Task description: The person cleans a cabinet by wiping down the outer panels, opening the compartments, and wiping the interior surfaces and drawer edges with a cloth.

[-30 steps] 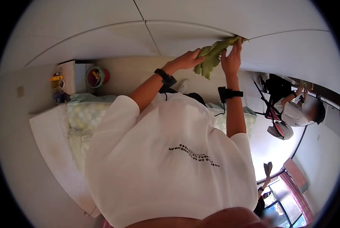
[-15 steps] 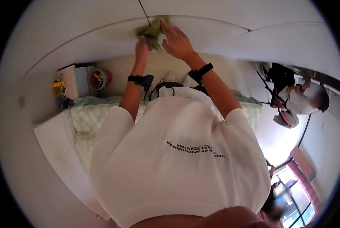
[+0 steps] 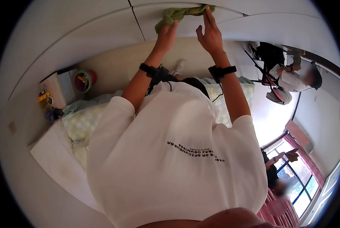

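A crumpled green cloth lies against the long white panel at the top of the head view, stretched sideways between my hands. My left hand is closed on the cloth's lower left end, its fingertips partly hidden. With fingers straight and thumb held apart, my right hand lays its fingertips on the cloth's right end. Both wrists wear black bands with a small dark box.
A bed with a flowered cover is behind me. A green bucket stands at the left, near small items on a stand. One person sits at the right; another is by the window.
Both hands and the cloth have moved right and farther up along the white panel. The cloth is now drawn out longer between the hands. The person near the window has raised an arm.
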The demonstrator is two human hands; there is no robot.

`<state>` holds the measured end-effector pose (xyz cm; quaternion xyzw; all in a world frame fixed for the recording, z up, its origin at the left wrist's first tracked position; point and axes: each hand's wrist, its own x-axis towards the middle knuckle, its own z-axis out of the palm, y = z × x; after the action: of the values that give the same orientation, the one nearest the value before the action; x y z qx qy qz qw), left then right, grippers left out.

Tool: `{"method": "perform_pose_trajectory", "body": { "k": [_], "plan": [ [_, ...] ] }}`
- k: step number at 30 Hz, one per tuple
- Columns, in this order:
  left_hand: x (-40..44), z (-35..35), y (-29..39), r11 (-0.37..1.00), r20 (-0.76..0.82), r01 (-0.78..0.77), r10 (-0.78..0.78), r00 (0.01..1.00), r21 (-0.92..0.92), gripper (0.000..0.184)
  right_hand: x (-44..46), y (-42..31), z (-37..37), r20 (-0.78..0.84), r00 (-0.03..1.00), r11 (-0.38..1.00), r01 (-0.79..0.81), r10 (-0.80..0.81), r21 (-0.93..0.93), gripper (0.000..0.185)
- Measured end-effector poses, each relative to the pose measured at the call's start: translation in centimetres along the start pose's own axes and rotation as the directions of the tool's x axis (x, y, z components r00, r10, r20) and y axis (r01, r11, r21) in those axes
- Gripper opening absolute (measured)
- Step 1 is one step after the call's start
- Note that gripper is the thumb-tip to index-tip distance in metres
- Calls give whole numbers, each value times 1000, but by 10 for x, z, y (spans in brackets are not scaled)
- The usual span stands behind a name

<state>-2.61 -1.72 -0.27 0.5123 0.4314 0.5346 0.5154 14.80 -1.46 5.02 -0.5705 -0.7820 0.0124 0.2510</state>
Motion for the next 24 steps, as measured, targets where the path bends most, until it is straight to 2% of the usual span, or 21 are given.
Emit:
{"method": "perform_pose_trajectory", "body": {
  "k": [3,4,6,8,9,11,12,14,15,18,20,22,24],
  "plan": [
    [17,5,-64,994,-129,-78,68,989,-73,48,-5,7,14,-42,999,999,24,-23,31,53],
    [17,-4,-88,997,-109,76,-75,991,10,48,-8,0,21,-28,1000,998,-2,4,55,54],
    [20,-17,-102,969,-111,222,-210,971,108,47,-13,-6,39,-22,999,996,-23,25,92,54],
    [19,-24,-102,745,-109,546,-550,828,384,47,-27,-6,61,77,989,990,-131,127,52,55],
    [20,-28,-96,746,-120,544,-545,830,384,47,-24,-8,64,74,990,991,-122,118,59,55],
    [11,-38,-71,834,-209,405,-350,913,374,47,-23,-16,67,48,988,978,-154,149,140,56],
    [8,-44,-53,833,-218,407,-347,912,374,47,-17,-25,57,50,989,978,-147,141,145,56],
    [4,-56,-8,984,-306,131,-88,948,123,45,4,-45,29,-33,995,966,-79,90,248,55],
    [3,-62,14,986,-306,85,-37,951,144,42,9,-45,29,-34,996,963,-70,82,258,55],
    [12,-75,-2,965,-283,134,-67,957,226,39,21,-39,32,-82,996,965,-12,35,263,60],
    [18,-75,-32,930,-262,177,-93,960,321,37,17,-36,45,63,996,968,-78,65,237,62],
    [21,-69,-71,898,-253,201,-105,962,392,35,15,-33,41,26,999,947,-53,47,317,62],
    [25,-53,-89,884,-175,181,-115,978,431,32,11,-22,38,160,987,935,-40,-18,352,63]
  ]
}}
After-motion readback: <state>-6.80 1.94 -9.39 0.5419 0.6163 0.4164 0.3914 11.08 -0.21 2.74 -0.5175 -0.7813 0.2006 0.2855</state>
